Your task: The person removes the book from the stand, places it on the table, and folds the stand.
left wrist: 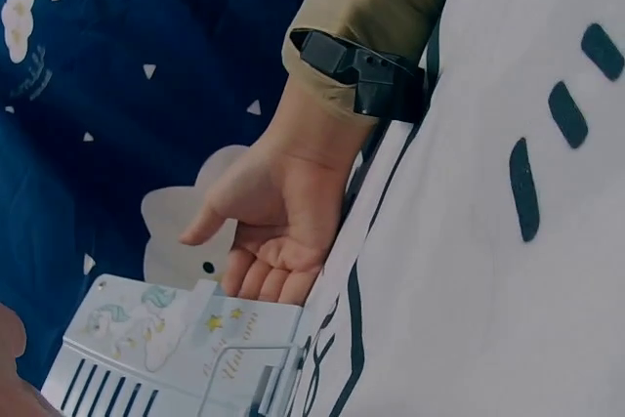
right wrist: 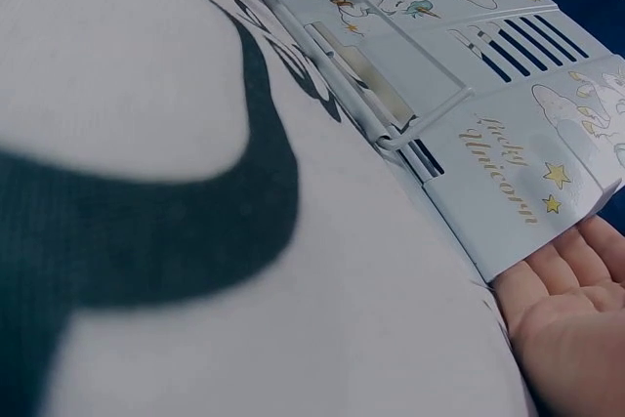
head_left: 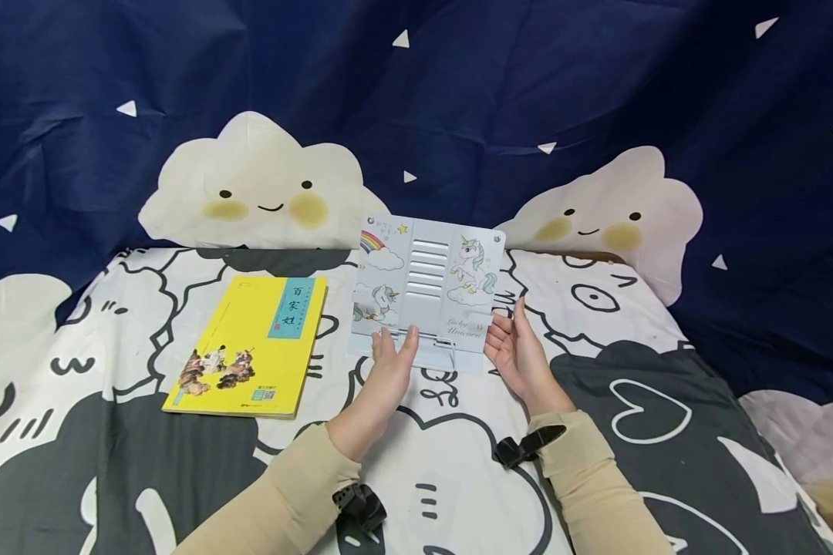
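A pale book stand (head_left: 425, 297) with unicorn and rainbow pictures leans upright on the bedding in the head view. Slots run down its middle, and a wire page holder (right wrist: 430, 124) juts from its lower front. My left hand (head_left: 383, 378) is at its lower left front, fingers and thumb extended near the bottom edge. At the right edge, my right hand (head_left: 524, 358) touches the stand with its fingers, palm turned inward and thumb raised free. The left wrist view shows this right hand (left wrist: 283, 207) with its fingertips partly hidden behind the panel.
A yellow book (head_left: 250, 347) with a blue title label lies on the bed to the left of the stand. Cartoon-printed bedding (head_left: 458, 478) spreads underneath. Behind stands a dark blue curtain (head_left: 451, 92) with cloud faces and white triangles.
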### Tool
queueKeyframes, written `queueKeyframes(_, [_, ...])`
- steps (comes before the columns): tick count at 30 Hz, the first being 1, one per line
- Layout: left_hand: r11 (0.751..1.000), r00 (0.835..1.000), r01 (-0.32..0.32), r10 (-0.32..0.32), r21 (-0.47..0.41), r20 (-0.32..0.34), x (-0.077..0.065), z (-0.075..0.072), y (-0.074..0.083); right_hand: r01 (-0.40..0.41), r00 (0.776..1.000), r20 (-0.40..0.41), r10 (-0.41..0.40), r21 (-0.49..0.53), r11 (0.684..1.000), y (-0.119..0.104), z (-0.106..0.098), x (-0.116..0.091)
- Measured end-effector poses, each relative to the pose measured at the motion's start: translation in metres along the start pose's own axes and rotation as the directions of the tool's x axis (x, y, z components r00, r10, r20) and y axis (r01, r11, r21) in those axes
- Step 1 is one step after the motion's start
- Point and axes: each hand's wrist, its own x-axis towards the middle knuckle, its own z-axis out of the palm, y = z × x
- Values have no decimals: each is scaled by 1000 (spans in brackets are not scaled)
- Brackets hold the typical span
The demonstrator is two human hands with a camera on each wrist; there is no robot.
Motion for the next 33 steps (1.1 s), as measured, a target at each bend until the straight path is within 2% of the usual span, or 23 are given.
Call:
queueKeyframes(8, [1000, 1000, -14, 14, 19, -3, 2, 1, -2, -14, 1000, -19, 14, -14, 1000, 0, 0, -1])
queueKeyframes(14, [1000, 1000, -10, 10, -2, -15, 5, -1, -3, -12, 1000, -16, 12, -16, 1000, 0, -1, -2])
queueKeyframes(21, [1000, 1000, -15, 15, -4, -11, 11, -7, -8, 7, 998, -65, -6, 15, 1000, 1, -1, -2])
queueKeyframes(27, [999, 1000, -11, 11, 32, -1, 15, -13, -10, 18, 999, -48, -16, 43, 999, 0, -1, -3])
queueKeyframes(33, [999, 1000, -21, 21, 27, 0, 19, -16, -10, 13, 999, -53, -11, 31, 999, -1, 0, -3])
